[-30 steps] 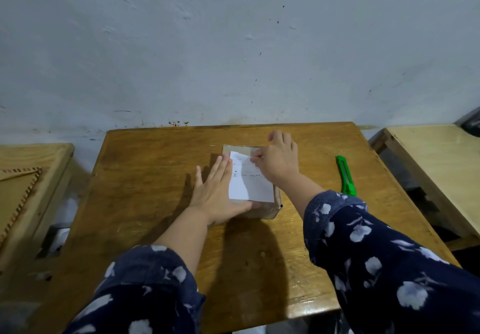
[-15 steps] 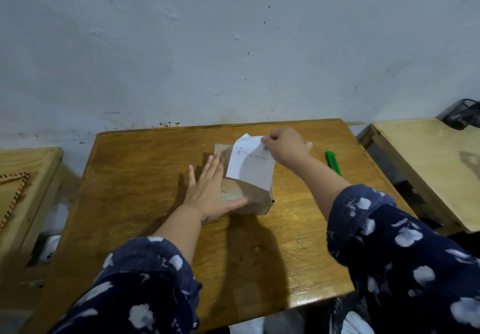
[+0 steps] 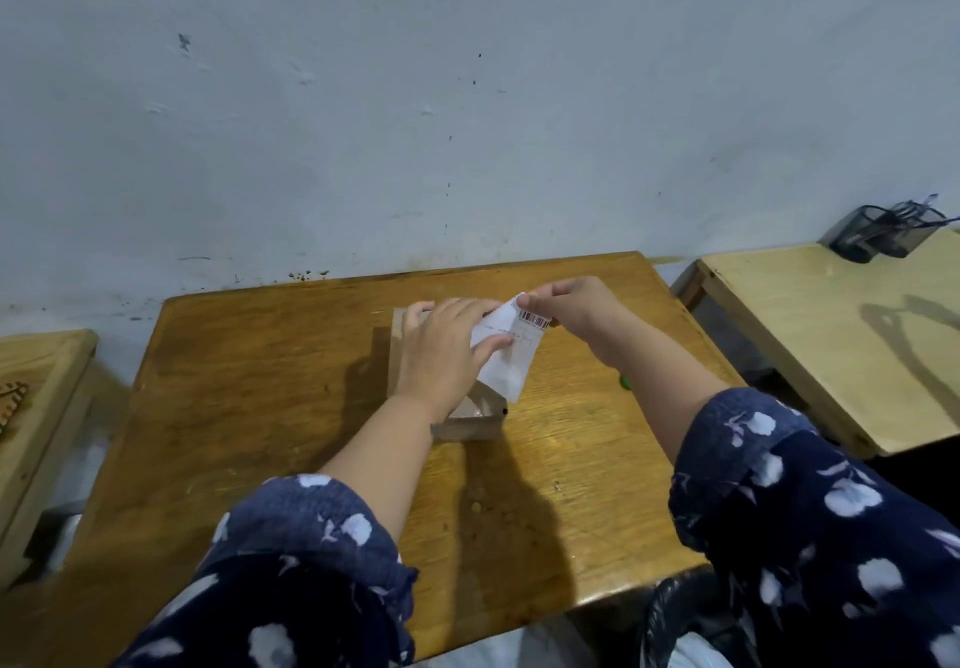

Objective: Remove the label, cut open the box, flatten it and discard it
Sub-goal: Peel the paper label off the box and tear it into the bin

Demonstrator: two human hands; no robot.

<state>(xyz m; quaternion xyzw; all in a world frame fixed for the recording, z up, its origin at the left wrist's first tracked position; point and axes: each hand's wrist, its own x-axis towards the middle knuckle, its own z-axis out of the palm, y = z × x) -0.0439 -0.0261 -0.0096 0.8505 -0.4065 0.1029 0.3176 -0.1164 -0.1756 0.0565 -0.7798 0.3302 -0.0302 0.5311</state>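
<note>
We saw the small brown cardboard box resting near the middle of the worn wooden tabletop, with the left hand lying over its top, fingers extended and touching the white paper label with a barcode. The right hand pinched the label's upper corner, and the sheet seemed mostly lifted off the box, though its lower edge was hard to judge.
</note>
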